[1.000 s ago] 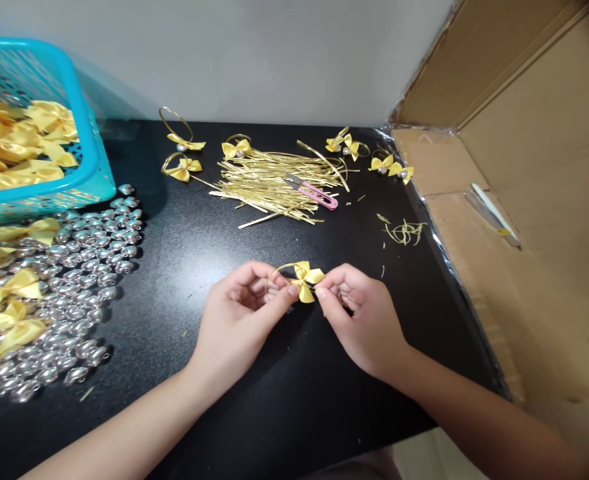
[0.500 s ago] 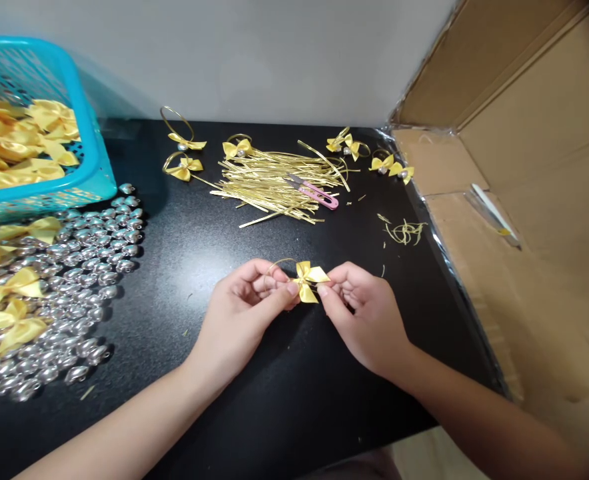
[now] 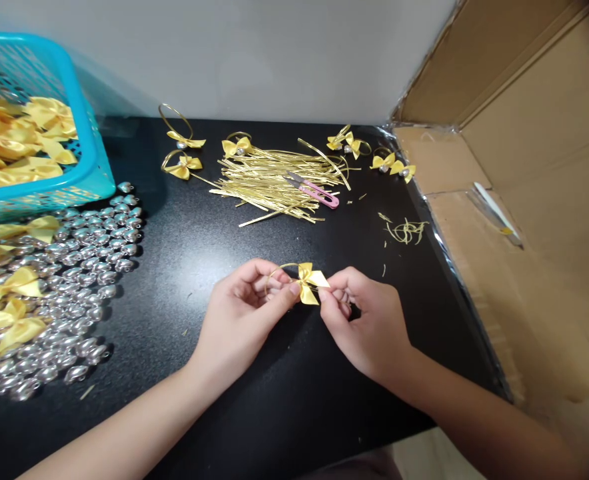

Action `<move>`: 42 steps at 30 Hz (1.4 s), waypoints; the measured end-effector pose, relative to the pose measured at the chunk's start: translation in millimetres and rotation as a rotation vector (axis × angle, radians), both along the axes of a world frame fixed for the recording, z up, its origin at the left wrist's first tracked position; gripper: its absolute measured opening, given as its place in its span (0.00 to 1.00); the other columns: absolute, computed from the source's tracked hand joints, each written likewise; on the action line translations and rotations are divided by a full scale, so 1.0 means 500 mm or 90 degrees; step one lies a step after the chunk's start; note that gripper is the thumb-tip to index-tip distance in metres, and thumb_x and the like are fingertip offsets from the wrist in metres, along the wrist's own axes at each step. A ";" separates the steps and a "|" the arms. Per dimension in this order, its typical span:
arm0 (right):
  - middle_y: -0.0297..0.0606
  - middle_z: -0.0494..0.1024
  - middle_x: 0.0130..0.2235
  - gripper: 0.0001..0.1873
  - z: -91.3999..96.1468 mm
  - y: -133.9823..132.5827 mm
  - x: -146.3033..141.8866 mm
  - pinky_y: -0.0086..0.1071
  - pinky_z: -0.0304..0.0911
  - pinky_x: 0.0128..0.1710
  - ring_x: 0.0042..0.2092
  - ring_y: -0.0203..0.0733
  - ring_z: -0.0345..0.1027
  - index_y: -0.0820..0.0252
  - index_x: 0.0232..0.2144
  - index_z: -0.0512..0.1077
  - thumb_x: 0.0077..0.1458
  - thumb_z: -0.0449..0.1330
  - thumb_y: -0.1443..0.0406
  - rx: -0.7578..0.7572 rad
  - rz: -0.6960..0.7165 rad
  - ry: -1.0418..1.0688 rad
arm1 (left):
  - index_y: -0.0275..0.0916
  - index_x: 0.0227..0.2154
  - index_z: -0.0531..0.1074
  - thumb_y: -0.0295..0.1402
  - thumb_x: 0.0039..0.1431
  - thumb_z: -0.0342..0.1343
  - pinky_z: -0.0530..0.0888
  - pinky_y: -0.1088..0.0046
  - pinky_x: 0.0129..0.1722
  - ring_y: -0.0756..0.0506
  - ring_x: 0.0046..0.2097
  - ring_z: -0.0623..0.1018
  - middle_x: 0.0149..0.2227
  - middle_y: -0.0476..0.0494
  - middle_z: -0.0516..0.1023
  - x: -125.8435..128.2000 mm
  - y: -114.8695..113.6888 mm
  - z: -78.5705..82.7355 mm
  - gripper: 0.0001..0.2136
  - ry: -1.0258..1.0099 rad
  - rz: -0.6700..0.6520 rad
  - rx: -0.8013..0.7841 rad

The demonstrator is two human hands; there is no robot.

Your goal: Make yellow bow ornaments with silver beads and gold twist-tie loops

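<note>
A yellow ribbon bow [image 3: 308,283] with a loop of gold twist tie [image 3: 283,266] is held just above the black table, between my two hands. My left hand [image 3: 254,300] pinches the bow's left side at its knot, and the tie's loop curves over those fingers. At the other side, my right hand [image 3: 367,310] has thumb and forefinger closed at the bow's right tip; whether they grip the ribbon or a tie end behind it is hidden. Beyond my hands lies a pile of gold twist ties [image 3: 269,183], with pink thread snips [image 3: 319,193] resting on top.
At left stand a blue basket [image 3: 87,150] of yellow bows and a spread of silver beads [image 3: 99,247] with several bows on it. Finished-looking bows with loops [image 3: 182,167] line the back. Tie scraps [image 3: 407,231] lie at right, near cardboard holding a white-handled knife [image 3: 497,213].
The bow has shifted very slightly right, and more of its wire loop shows above my left fingers. My right hand has dropped a little; both hands keep their pinch.
</note>
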State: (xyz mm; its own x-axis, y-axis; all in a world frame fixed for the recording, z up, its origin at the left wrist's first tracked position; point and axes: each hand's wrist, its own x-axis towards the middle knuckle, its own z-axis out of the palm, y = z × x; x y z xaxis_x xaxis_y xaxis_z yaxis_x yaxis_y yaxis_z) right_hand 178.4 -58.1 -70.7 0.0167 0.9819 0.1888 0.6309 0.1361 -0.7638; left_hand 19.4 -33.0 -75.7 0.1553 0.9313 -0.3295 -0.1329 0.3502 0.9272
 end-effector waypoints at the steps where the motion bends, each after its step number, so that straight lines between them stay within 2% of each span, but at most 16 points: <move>1: 0.25 0.63 0.18 0.07 0.000 0.000 0.000 0.20 0.56 0.20 0.18 0.26 0.58 0.59 0.23 0.64 0.51 0.56 0.72 0.000 0.000 -0.002 | 0.38 0.26 0.71 0.28 0.50 0.65 0.70 0.82 0.31 0.54 0.28 0.73 0.24 0.53 0.74 0.000 0.000 -0.001 0.07 0.001 0.001 0.000; 16: 0.25 0.65 0.18 0.07 -0.003 -0.005 -0.004 0.21 0.57 0.22 0.19 0.27 0.59 0.59 0.23 0.66 0.50 0.55 0.72 0.036 -0.011 -0.075 | 0.37 0.27 0.70 0.28 0.49 0.65 0.69 0.82 0.30 0.55 0.27 0.73 0.23 0.53 0.75 0.003 -0.003 0.005 0.07 0.032 0.002 0.007; 18: 0.25 0.64 0.18 0.06 -0.004 -0.004 -0.004 0.21 0.57 0.22 0.19 0.27 0.59 0.59 0.23 0.66 0.50 0.56 0.72 0.005 -0.014 -0.038 | 0.37 0.26 0.70 0.27 0.49 0.65 0.69 0.82 0.30 0.55 0.27 0.73 0.23 0.53 0.75 0.004 -0.003 0.006 0.07 0.035 0.003 0.013; 23: 0.28 0.66 0.19 0.06 0.000 0.005 -0.001 0.23 0.56 0.21 0.20 0.29 0.59 0.59 0.23 0.65 0.52 0.56 0.68 -0.187 -0.006 0.164 | 0.38 0.26 0.70 0.29 0.49 0.65 0.70 0.81 0.30 0.54 0.27 0.73 0.22 0.53 0.75 0.002 -0.004 0.004 0.08 0.026 0.003 0.013; 26: 0.29 0.67 0.20 0.06 0.003 0.013 0.001 0.24 0.57 0.22 0.22 0.30 0.60 0.59 0.24 0.65 0.53 0.57 0.66 -0.254 0.012 0.266 | 0.38 0.26 0.70 0.29 0.49 0.65 0.70 0.80 0.30 0.54 0.27 0.73 0.22 0.53 0.75 -0.001 -0.004 0.003 0.08 0.013 0.002 0.008; 29: 0.29 0.66 0.21 0.06 0.002 0.018 0.002 0.24 0.57 0.23 0.23 0.30 0.60 0.60 0.24 0.65 0.52 0.57 0.65 -0.276 0.018 0.309 | 0.38 0.26 0.70 0.29 0.49 0.65 0.70 0.80 0.30 0.54 0.27 0.74 0.22 0.53 0.75 -0.002 -0.003 0.003 0.07 0.010 0.007 0.006; 42: 0.29 0.67 0.21 0.06 0.002 0.018 0.002 0.25 0.58 0.22 0.23 0.31 0.60 0.60 0.25 0.66 0.51 0.58 0.64 -0.284 0.009 0.301 | 0.38 0.25 0.71 0.28 0.47 0.65 0.71 0.79 0.29 0.53 0.26 0.74 0.21 0.53 0.74 0.000 -0.001 0.004 0.08 0.005 0.012 -0.009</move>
State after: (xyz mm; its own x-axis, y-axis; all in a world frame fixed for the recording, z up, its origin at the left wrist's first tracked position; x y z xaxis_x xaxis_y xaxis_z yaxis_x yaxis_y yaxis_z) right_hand 179.6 -49.3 -69.9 -0.0147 0.9649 -0.2622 0.2137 -0.2531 -0.9435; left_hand 19.6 -33.4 -73.5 0.1345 0.9292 -0.3443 -0.1325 0.3612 0.9230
